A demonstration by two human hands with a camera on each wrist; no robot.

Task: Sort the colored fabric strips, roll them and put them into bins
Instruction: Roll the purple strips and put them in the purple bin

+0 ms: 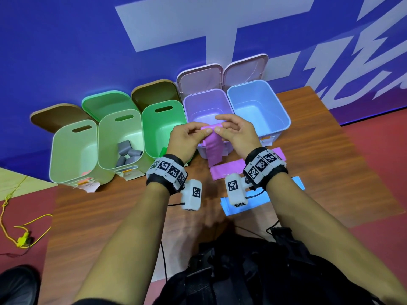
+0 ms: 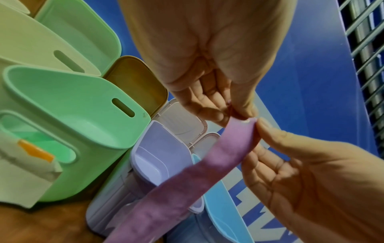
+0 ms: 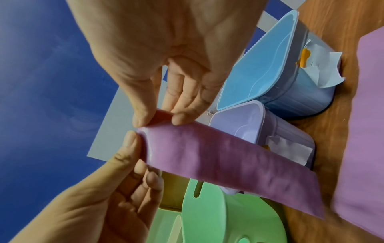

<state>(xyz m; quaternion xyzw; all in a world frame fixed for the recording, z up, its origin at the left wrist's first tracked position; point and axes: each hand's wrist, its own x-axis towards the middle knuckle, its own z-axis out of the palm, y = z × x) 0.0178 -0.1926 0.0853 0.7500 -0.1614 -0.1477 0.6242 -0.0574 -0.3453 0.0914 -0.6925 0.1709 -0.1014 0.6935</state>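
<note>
Surface: wooden table (image 1: 319, 164) set against a blue wall (image 1: 66, 51) with large pale lettering; red floor (image 1: 374, 150) to the sides, a yellow cord (image 1: 24, 234) lying on it at the left.
Left hand: left hand (image 1: 187, 139) raised over the front of the lilac bin (image 1: 206, 106), thumb and fingertips pinching one end of the rolled top of a purple strip (image 1: 213, 148); the remaining fingers loosely curled.
Right hand: right hand (image 1: 237, 133) pinches the other end of the same roll between thumb and forefinger, the other fingers relaxed behind it.
Strip in hand: top edge turned into a small roll between the two hands, the rest hanging down in front of the lilac bin.
Bins: five in a row at the wall, all lids up: two pale green (image 1: 72, 155), one brighter green bin (image 1: 163, 128), one lilac, one light blue bin (image 1: 257, 106).
Grey rolls: grey rolls (image 1: 127, 153) lie in the second pale green bin, about five, though they overlap and the count is unsure.
Loose strips: at least one more purple strip (image 1: 224, 170) flat on the table under the right wrist, and a light blue strip (image 1: 251, 203) nearer the person.
</note>
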